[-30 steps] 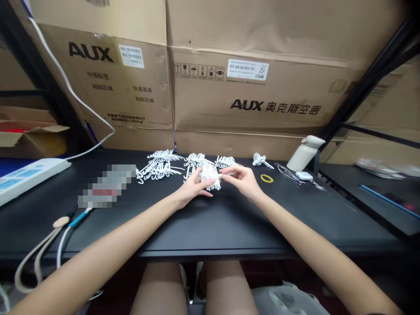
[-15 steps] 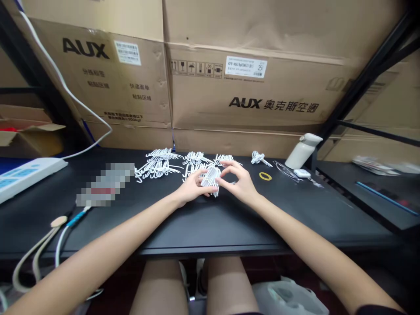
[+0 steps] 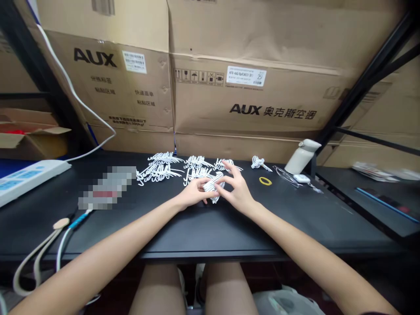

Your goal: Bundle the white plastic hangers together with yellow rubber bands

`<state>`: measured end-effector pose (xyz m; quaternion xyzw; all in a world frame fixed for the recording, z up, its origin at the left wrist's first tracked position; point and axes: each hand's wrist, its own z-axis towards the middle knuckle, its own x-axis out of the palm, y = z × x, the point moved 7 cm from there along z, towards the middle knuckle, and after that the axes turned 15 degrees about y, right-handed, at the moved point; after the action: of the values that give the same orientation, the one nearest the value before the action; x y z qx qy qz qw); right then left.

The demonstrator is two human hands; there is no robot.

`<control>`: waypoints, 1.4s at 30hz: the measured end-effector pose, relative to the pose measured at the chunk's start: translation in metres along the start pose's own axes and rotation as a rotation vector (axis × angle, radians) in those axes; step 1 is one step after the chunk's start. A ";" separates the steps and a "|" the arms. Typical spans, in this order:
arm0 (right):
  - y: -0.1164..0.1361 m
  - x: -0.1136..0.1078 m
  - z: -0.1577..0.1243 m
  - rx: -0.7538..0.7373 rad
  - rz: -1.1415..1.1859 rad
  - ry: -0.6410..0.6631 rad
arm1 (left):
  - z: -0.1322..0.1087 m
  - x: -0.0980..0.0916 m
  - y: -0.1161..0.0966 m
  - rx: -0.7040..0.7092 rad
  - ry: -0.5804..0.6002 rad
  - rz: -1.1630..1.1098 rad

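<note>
The white hook bunch has tipped aslant behind the worktop front edge, seemingly being turned: left hand pinching it, right hand touching it, fingers spread.

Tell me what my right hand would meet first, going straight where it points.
Your right hand would likely first meet the white hooks in your left hand, which it seems to touch, though depth is unclear.

We see a smooth, low-sheen desk, matt cardboard, a smooth plastic-looking power strip and smooth, plastic-looking hooked pieces.
</note>
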<state>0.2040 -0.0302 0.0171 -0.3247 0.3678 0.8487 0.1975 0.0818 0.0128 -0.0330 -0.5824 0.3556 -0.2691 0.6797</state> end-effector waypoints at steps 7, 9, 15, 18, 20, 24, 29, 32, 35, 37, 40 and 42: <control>-0.005 0.004 0.000 0.046 0.133 -0.011 | 0.001 0.001 0.001 -0.010 0.019 0.013; -0.011 0.006 0.001 0.076 0.229 0.014 | 0.001 0.001 0.001 -0.013 0.024 0.016; -0.039 0.003 0.004 0.221 0.689 -0.075 | -0.001 -0.005 0.004 -0.090 -0.067 -0.061; -0.047 0.004 0.006 0.300 0.766 -0.031 | -0.004 -0.009 0.005 -0.102 -0.125 -0.170; -0.053 0.004 0.006 0.359 0.787 -0.011 | -0.005 -0.014 0.006 -0.092 -0.194 -0.252; -0.066 0.008 0.002 0.450 0.856 -0.051 | -0.009 -0.028 0.007 -0.049 -0.353 -0.310; -0.065 0.023 -0.002 0.513 0.927 0.084 | -0.010 -0.035 0.004 -0.007 -0.377 -0.209; -0.060 0.028 -0.002 0.522 0.928 0.160 | -0.011 -0.037 0.003 -0.012 -0.380 -0.156; -0.056 0.030 -0.002 0.510 0.883 0.205 | -0.011 -0.035 0.002 -0.027 -0.346 -0.160; -0.053 0.034 -0.002 0.495 0.849 0.262 | -0.010 -0.032 0.001 -0.033 -0.312 -0.148; -0.052 0.040 -0.003 0.494 0.832 0.324 | -0.010 -0.028 -0.001 -0.048 -0.292 -0.110; -0.052 0.042 -0.003 0.501 0.842 0.341 | -0.011 -0.027 -0.002 -0.063 -0.299 -0.097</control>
<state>0.2054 0.0057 -0.0393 -0.2251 0.6854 0.6756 -0.1521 0.0570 0.0268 -0.0267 -0.6536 0.2302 -0.2005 0.6925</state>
